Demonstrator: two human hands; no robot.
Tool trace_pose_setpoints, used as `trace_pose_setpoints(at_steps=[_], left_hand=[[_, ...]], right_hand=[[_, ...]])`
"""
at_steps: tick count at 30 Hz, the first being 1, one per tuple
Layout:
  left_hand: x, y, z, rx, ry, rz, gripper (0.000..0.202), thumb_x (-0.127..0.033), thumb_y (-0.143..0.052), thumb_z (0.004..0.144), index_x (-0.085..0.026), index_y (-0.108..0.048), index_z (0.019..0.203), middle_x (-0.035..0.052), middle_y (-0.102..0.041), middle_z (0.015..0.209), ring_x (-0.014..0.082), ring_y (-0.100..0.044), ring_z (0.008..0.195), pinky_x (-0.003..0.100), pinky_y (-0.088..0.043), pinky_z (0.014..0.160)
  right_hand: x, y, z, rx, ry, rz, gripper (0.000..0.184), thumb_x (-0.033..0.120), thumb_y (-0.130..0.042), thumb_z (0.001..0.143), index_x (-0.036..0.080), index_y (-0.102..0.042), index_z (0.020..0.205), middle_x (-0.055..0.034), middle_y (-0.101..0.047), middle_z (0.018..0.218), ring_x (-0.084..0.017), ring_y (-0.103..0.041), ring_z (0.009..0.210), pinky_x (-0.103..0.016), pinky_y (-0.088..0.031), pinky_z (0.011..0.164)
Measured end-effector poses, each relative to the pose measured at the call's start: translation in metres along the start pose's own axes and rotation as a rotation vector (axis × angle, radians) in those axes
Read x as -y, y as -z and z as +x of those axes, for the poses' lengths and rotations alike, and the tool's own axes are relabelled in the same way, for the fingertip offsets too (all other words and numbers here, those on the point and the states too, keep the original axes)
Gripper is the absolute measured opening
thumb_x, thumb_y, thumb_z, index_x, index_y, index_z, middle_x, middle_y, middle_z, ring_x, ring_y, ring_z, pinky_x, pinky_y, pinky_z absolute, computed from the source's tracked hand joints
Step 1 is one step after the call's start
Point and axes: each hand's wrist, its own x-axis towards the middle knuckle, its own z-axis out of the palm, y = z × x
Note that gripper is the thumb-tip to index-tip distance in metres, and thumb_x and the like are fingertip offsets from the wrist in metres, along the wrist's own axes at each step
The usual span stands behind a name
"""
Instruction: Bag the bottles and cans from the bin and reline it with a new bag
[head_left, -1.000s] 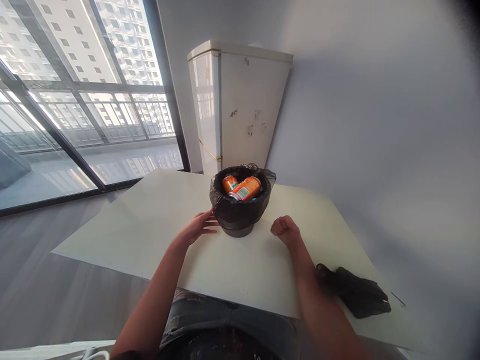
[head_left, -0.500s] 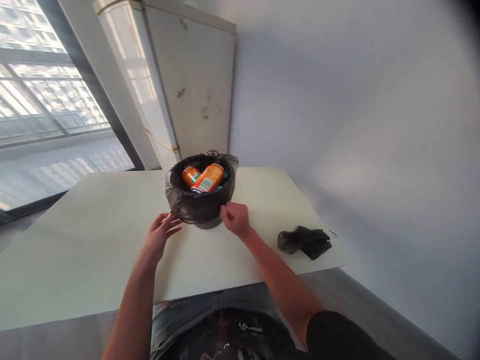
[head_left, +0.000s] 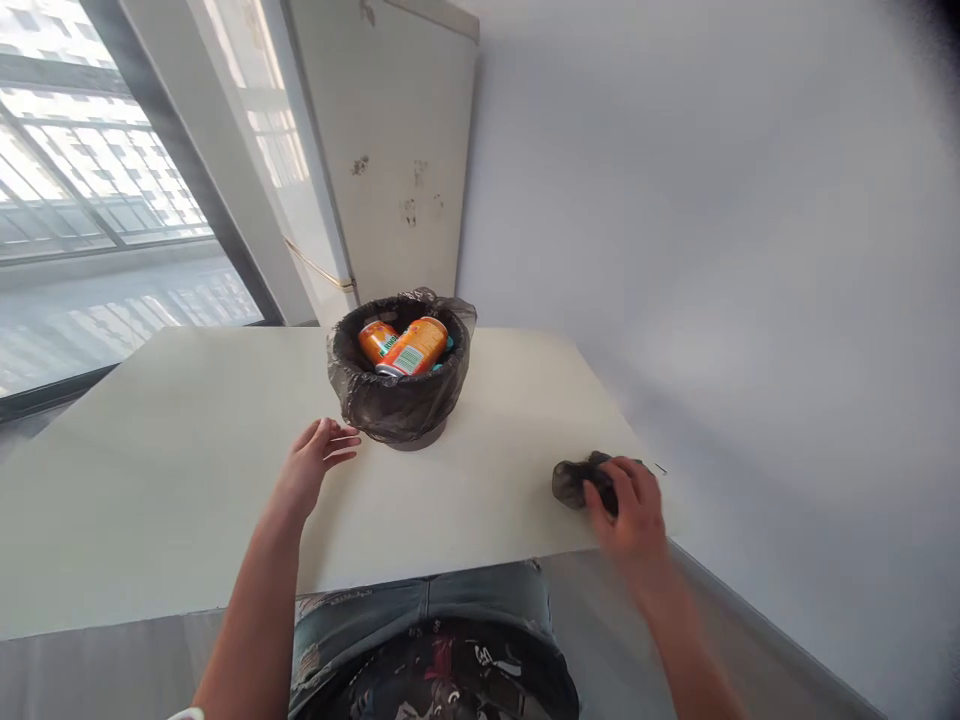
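Observation:
A small bin (head_left: 420, 440) stands on the table, lined with a thin black bin liner (head_left: 397, 405) folded over its rim. Two orange drink cans (head_left: 416, 347) lie at the top inside it, with a bit of something teal beside them. My left hand (head_left: 319, 450) is at the bin's near left side, fingers stretched and apart, fingertips close to the liner's lower edge; whether they touch it is unclear. At the table's right end, my right hand (head_left: 630, 505) has its thumb and fingers curled around a crumpled black plastic bag (head_left: 571, 484), covering much of it.
The pale table (head_left: 187, 480) carries the bin and the bag. A small thin dark object (head_left: 660, 468) lies at its right edge by the wall (head_left: 712, 250). Behind stands a white fridge (head_left: 397, 120); a large window (head_left: 97, 180) is at the left.
My right hand has left the bin's near right side, moved right and closed around the black plastic bag. My left hand has stayed beside the bin. The view has tilted slightly.

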Motion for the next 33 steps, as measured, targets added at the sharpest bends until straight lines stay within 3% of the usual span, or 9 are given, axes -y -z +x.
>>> trace_pose_setpoints(at_steps=[2,7,12,17,19,21,25,29,33], left_hand=[[-0.002,-0.005,0.002,-0.005,0.034,0.009,0.076,-0.085,-0.081,0.065,-0.019,-0.068,0.099,0.0126,-0.078,0.105,0.0295,-0.076,0.100,0.038,-0.060,0.079],[-0.027,-0.025,0.022,-0.059,-0.064,0.105,0.076,-0.085,-0.078,0.065,-0.017,-0.074,0.099,0.0102,-0.078,0.099,0.0250,-0.072,0.089,0.033,-0.056,0.074],[-0.090,-0.027,0.053,0.122,-0.136,0.297,0.041,-0.052,-0.089,0.060,-0.017,-0.073,0.075,0.0033,-0.068,0.070,0.0172,-0.059,0.066,0.029,-0.048,0.063],[-0.159,-0.008,0.066,0.266,-0.158,0.452,0.025,-0.036,-0.088,0.064,-0.020,-0.074,0.076,0.0047,-0.073,0.077,0.0231,-0.070,0.074,0.036,-0.059,0.072],[-0.177,0.001,0.068,0.316,-0.172,0.470,0.025,-0.035,-0.091,0.066,-0.021,-0.075,0.079,0.0049,-0.074,0.080,0.0251,-0.072,0.073,0.038,-0.061,0.072],[-0.187,0.007,0.068,0.336,-0.210,0.503,0.027,-0.039,-0.093,0.067,-0.023,-0.075,0.080,0.0041,-0.073,0.077,0.0240,-0.071,0.067,0.036,-0.060,0.066],[-0.195,0.008,0.063,0.283,-0.435,0.532,0.033,-0.050,-0.088,0.078,-0.023,-0.070,0.078,0.0019,-0.066,0.067,0.0189,-0.065,0.062,0.026,-0.048,0.053],[-0.203,-0.003,0.050,0.114,-0.601,0.434,0.027,-0.043,-0.085,0.086,-0.024,-0.069,0.097,-0.0001,-0.069,0.069,0.0134,-0.056,0.055,0.021,-0.036,0.046],[-0.212,-0.011,0.036,0.099,-0.692,0.216,0.026,-0.034,-0.079,0.093,-0.027,-0.065,0.113,-0.0011,-0.072,0.072,0.0124,-0.061,0.059,0.020,-0.046,0.053]], right_hand=[[-0.036,-0.005,-0.013,0.115,-0.031,-0.129,0.046,0.046,-0.051,0.107,0.026,-0.058,0.148,-0.0177,-0.055,0.160,-0.044,-0.047,0.147,-0.066,-0.038,0.118],[-0.095,-0.048,-0.028,0.328,-0.044,-0.214,0.064,0.045,-0.037,0.109,0.039,-0.025,0.172,-0.0118,-0.041,0.174,-0.046,-0.036,0.158,-0.079,-0.037,0.116],[-0.098,-0.078,0.007,0.427,-0.101,-0.267,0.062,0.032,-0.022,0.109,0.037,-0.037,0.169,-0.0117,-0.044,0.172,-0.047,-0.039,0.155,-0.091,-0.037,0.105],[-0.089,-0.049,0.048,0.549,-0.065,-0.309,0.070,0.036,-0.040,0.096,0.034,-0.046,0.166,-0.0112,-0.045,0.172,-0.053,-0.034,0.158,-0.093,-0.042,0.097],[-0.077,-0.026,0.066,0.500,-0.003,-0.255,0.069,0.035,-0.046,0.091,0.038,-0.057,0.159,-0.0088,-0.050,0.169,-0.051,-0.040,0.156,-0.086,-0.048,0.099],[-0.052,-0.005,0.090,0.427,0.054,-0.126,0.057,0.039,-0.048,0.091,0.035,-0.070,0.144,-0.0091,-0.062,0.157,-0.045,-0.057,0.143,-0.071,-0.055,0.104],[0.029,0.012,0.164,0.350,0.032,0.071,0.038,0.047,-0.055,0.096,0.035,-0.078,0.124,-0.0080,-0.079,0.127,-0.037,-0.076,0.110,-0.055,-0.062,0.090],[0.108,-0.011,0.244,0.203,0.031,0.322,0.024,0.040,-0.064,0.093,0.029,-0.078,0.109,-0.0078,-0.081,0.111,-0.034,-0.077,0.098,-0.054,-0.061,0.088],[0.146,-0.052,0.290,-0.001,-0.098,0.594,0.032,0.050,-0.067,0.097,0.022,-0.072,0.113,-0.0128,-0.080,0.111,-0.032,-0.075,0.105,-0.051,-0.061,0.089]])
